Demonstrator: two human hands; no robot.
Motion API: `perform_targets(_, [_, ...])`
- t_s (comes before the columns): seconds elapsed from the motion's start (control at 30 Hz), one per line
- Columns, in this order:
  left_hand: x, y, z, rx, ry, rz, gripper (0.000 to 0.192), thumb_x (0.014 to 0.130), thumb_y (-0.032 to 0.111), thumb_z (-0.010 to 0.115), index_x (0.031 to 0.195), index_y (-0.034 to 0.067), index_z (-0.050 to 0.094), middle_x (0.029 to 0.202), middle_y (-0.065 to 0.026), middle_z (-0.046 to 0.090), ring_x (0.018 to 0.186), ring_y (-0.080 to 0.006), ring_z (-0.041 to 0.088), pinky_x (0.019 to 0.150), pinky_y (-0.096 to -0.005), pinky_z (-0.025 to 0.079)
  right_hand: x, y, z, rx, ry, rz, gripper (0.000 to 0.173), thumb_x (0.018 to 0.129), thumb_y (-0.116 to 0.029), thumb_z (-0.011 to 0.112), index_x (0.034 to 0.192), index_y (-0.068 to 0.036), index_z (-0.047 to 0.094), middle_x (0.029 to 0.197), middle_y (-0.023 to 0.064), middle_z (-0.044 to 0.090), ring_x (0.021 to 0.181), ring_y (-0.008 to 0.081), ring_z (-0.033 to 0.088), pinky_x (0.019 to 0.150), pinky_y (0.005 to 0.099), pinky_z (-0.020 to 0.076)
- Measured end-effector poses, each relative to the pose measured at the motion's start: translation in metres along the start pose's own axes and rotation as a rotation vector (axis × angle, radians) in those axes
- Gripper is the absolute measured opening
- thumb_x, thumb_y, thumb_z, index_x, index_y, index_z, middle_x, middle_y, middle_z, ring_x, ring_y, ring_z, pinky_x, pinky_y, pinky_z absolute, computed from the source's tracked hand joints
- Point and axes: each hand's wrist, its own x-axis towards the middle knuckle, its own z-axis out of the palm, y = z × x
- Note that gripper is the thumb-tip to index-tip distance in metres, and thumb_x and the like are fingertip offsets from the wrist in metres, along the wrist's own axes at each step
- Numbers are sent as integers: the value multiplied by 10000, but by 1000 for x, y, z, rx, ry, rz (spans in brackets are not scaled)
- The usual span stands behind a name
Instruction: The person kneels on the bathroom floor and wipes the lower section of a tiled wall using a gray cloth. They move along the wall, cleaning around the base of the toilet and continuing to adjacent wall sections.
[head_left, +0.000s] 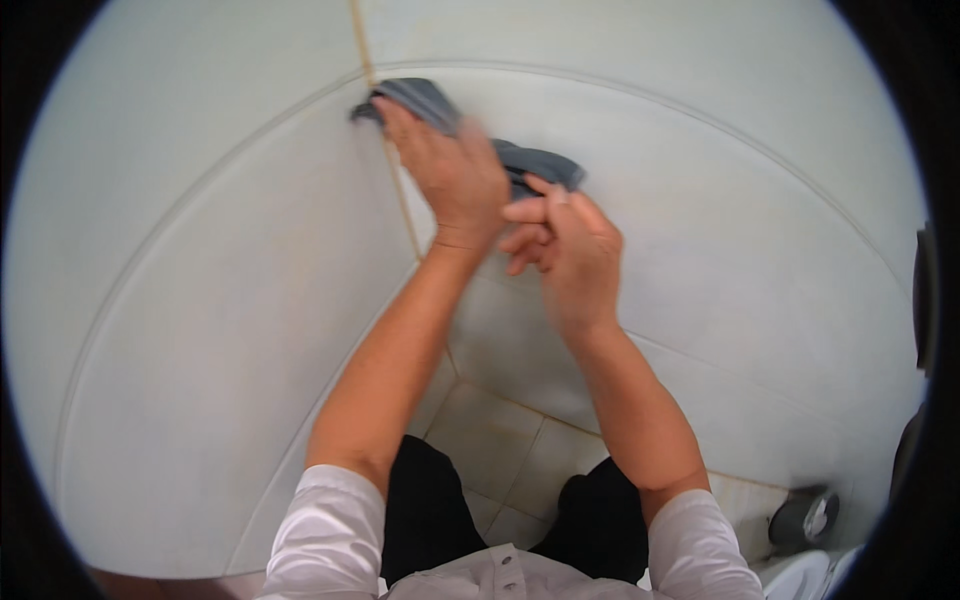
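Observation:
A grey cloth (424, 101) lies against the wall tiles near the corner joint, its dark end reaching past the joint on the left. My left hand (454, 176) presses on it with the fingers stretched out, slightly blurred. Another stretch of grey cloth (536, 161) runs to the right, behind the fingers of my right hand (570, 240). The thumb and forefinger of that hand are at the cloth's lower edge, the other fingers curled loosely; whether they grip it is hard to tell. Whether both grey parts are one cloth is hidden behind my left hand.
Pale tiled walls meet at a corner with a yellowed joint (401, 199). Below are floor tiles (487, 442) between my legs. A dark bin (802, 517) and the white rim of a toilet (799, 577) are at the lower right. Dark fixtures (922, 300) show at the right edge.

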Motion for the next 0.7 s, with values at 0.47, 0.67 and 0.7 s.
perform_targets(0.47, [-34, 105, 26, -240, -49, 333, 448, 800, 146, 582, 1128, -148, 668, 1480, -369, 476, 1466, -520, 373, 1203, -661, 228, -39, -8, -72, -127, 284, -271, 432, 1123, -349, 442, 1016, 25, 630, 697, 62, 624, 512, 118, 559, 458, 249, 453])
perform_targets(0.67, [-18, 80, 17, -88, -78, 260, 711, 819, 177, 708, 1251, -325, 448, 1547, -498, 221, 1465, -604, 265, 1192, -639, 224, -25, -27, -57, -407, 277, -172, 293, 1044, -229, 635, 887, 15, 675, 738, 84, 702, 537, 104, 617, 451, 238, 461])
perform_targets(0.7, [-15, 65, 14, -50, -47, 267, 727, 873, 150, 675, 1323, -330, 365, 1563, -495, 186, 1477, -604, 231, 1201, -625, 212, -20, -25, -51, -404, 248, -103, 257, 1036, -209, 638, 918, 15, 683, 780, 93, 720, 561, 103, 634, 461, 239, 473])
